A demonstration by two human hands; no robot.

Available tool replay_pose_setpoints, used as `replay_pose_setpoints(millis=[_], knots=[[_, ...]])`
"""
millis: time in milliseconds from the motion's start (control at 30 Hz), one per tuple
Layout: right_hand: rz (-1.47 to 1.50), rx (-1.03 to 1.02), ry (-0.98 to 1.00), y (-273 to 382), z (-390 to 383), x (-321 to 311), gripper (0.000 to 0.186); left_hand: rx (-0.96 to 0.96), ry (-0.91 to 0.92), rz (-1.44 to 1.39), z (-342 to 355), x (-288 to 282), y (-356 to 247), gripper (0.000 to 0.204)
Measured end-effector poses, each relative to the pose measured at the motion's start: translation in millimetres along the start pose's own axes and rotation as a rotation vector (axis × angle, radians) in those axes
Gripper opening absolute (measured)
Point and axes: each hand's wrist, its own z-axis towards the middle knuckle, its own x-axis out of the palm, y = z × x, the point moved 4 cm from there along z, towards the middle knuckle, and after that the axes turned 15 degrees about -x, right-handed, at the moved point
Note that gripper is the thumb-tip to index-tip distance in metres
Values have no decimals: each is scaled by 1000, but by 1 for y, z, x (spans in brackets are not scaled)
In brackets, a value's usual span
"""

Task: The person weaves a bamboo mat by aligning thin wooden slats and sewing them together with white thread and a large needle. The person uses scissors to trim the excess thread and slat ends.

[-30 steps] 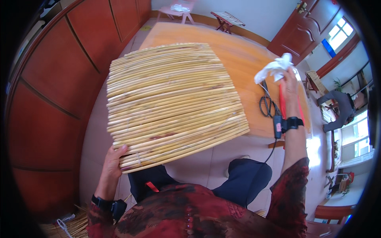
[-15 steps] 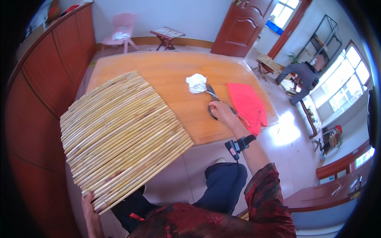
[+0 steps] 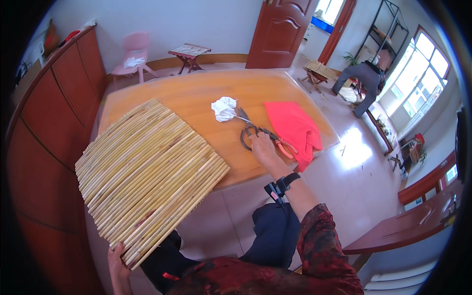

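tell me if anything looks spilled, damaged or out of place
Nothing looks spilled or broken. The bright red fabric-like sheet is rumpled, its near corner seemingly drooping over the edge of the orange wooden table. The yellow mat of parallel stalks has a few dark reddish blotches, possibly natural colouring.

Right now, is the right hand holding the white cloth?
No, the white cloth lies on the table, apart from the right hand.

Ridged, woody stalk mat, matt red cloth, scissors seemingly metal
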Motion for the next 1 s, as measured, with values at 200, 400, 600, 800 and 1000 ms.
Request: replay_pose_setpoints(millis=[200, 400, 600, 800, 1000], knots=[[128, -80, 106, 20, -17, -13, 18, -2, 16, 1, 0, 1, 2, 35], [319, -79, 101, 23, -28, -28, 19, -6, 89, 21, -3, 13, -1, 43], [145, 57, 166, 25, -33, -41, 44, -77, 84, 25, -10, 18, -7, 44], [177, 30, 208, 11, -34, -23, 57, -104, 117, 82, -10, 14, -5, 44], [392, 351, 302, 28, -41, -47, 55, -169, -75, 293, -27, -3, -20, 40]])
